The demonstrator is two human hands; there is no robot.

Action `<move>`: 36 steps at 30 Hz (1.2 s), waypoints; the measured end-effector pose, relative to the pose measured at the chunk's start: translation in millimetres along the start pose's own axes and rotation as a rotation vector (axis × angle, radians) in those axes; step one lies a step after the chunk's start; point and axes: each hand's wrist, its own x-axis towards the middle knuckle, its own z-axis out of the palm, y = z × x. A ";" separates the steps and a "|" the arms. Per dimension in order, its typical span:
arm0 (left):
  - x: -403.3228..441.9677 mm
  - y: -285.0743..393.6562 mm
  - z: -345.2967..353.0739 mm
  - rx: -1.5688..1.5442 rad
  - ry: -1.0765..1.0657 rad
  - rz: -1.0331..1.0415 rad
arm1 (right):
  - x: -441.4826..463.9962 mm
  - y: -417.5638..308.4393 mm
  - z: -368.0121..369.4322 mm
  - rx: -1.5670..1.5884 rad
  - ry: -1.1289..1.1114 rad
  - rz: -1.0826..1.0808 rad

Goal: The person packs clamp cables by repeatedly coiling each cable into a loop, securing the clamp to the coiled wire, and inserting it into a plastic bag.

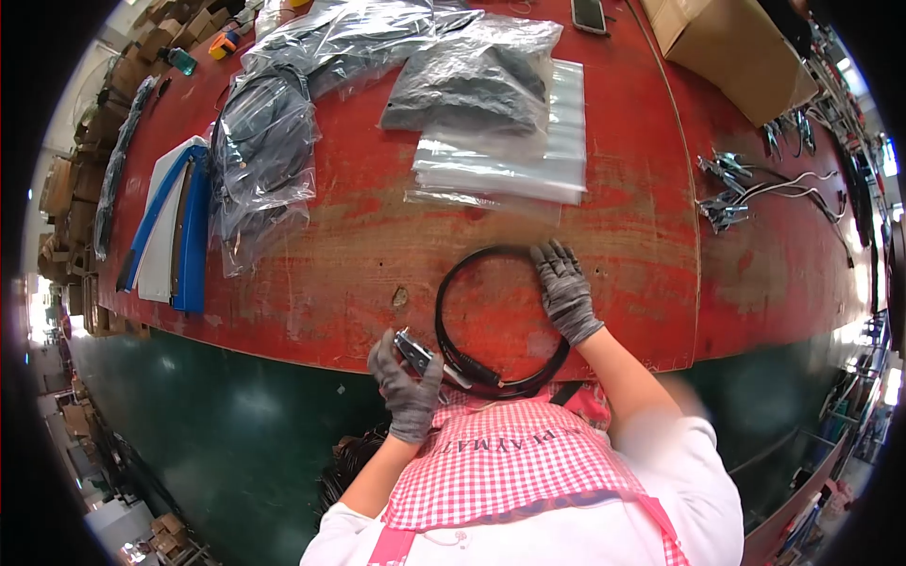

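Observation:
A black cable (441,307) lies coiled in a loop at the front edge of the red table, in front of the apron. My right hand (566,294), in a grey glove, rests flat on the right side of the loop with its fingers stretched out. Left of the loop, my gloved left hand (406,385) is closed around a small black and silver tool (413,351), whose exact kind I cannot make out. Connector ends of the cable (486,374) lie at the bottom of the loop, close to the apron.
Clear plastic bags (510,160) lie beyond the loop, beside bagged cables (264,141). A blue sealer-like device (192,226) stands at the left. Metal clamps with wires (727,193) and a cardboard box (741,61) are at the right; a phone (589,15) lies at the back.

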 end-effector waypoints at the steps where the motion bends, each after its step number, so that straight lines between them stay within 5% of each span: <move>1: -8.9 -22.0 1.3 0.216 0.048 0.082 | 1.2 1.6 3.1 0.001 0.008 0.004; 10: -23.6 -2.7 20.7 0.238 -0.095 0.028 | 0.9 -0.4 1.2 0.031 0.006 0.005; 14: -25.7 8.5 10.2 0.175 -0.045 0.164 | 0.6 1.9 3.5 0.030 0.015 -0.007; 16: -25.9 19.8 -0.5 0.125 0.048 0.474 | 0.7 1.9 1.4 0.036 0.009 0.007; 20: 18.9 73.8 23.5 0.072 -0.035 0.722 | 0.6 -1.1 0.1 0.045 -0.013 0.021; 24: 54.2 53.3 92.3 -0.017 -0.132 0.667 | -0.9 0.7 2.2 0.050 0.011 0.021; 26: 61.0 45.0 105.1 0.468 -0.158 0.712 | -0.8 -0.5 0.6 0.057 0.011 0.013; 32: 41.0 22.3 89.5 0.495 -0.260 0.619 | -0.1 -0.5 1.7 0.035 0.008 0.003; 36: 64.4 31.5 88.6 0.544 -0.038 0.748 | -2.0 -3.0 -3.7 0.060 0.003 -0.037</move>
